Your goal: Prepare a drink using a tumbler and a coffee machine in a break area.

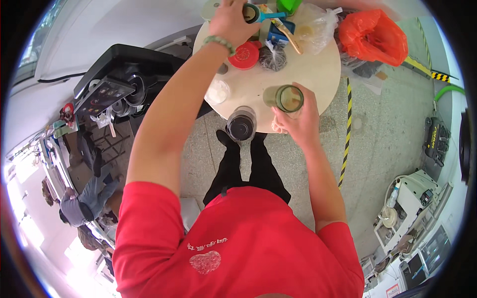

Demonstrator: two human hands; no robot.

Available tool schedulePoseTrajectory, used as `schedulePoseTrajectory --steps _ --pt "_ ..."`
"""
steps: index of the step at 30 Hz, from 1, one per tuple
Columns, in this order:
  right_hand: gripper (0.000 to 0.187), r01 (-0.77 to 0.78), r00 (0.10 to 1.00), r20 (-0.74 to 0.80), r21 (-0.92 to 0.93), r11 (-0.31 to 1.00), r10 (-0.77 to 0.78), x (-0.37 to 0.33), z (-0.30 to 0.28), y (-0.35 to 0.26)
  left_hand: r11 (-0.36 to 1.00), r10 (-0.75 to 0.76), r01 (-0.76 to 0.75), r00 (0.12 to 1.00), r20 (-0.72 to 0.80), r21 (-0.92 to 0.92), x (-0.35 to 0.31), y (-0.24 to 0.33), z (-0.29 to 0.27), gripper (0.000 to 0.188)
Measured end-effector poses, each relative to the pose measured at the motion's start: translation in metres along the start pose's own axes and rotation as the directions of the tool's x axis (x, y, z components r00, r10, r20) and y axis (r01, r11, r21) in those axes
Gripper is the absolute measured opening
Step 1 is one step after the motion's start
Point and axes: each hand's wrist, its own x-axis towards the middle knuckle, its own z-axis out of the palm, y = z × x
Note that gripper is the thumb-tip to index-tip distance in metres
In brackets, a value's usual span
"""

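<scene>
Left hand [229, 21] grips a small teal plastic measuring scoop [258, 13] at the round pale wooden table's [318, 74] far side; right hand [297, 119] curls round a green-tinted clear glass jar [289, 98] near its front edge

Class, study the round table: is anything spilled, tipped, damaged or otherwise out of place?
Nothing stands out. The green glass jar in the right hand stands upright, the dark jar sits upright at the table edge, and the left hand holds a blue scoop. No spill shows.
</scene>
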Motion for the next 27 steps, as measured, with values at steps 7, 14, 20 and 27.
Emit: schedulePoseTrajectory --steps 7,14,20,27 --pt "0.073 -0.060 0.994 0.099 0.047 0.997 0.055 0.021 0.053 0.024 0.997 -0.064 0.066 0.995 0.075 -0.027 -0.165 -0.016 -0.066 0.066" --pt "0.074 0.128 0.969 0.216 -0.029 0.991 -0.118 0.034 0.085 0.026 0.962 -0.267 0.272 0.957 0.117 -0.027 -0.206 -0.029 -0.040 0.069" --pt "0.078 0.077 0.964 0.262 -0.085 0.993 -0.053 0.029 0.078 0.012 0.967 -0.253 0.255 0.959 0.128 0.002 -0.204 -0.032 -0.046 0.072" --pt "0.088 0.140 0.962 0.245 -0.078 0.987 -0.117 0.109 0.053 0.022 0.977 -0.212 0.210 0.976 -0.056 -0.030 -0.234 -0.021 -0.079 0.071"
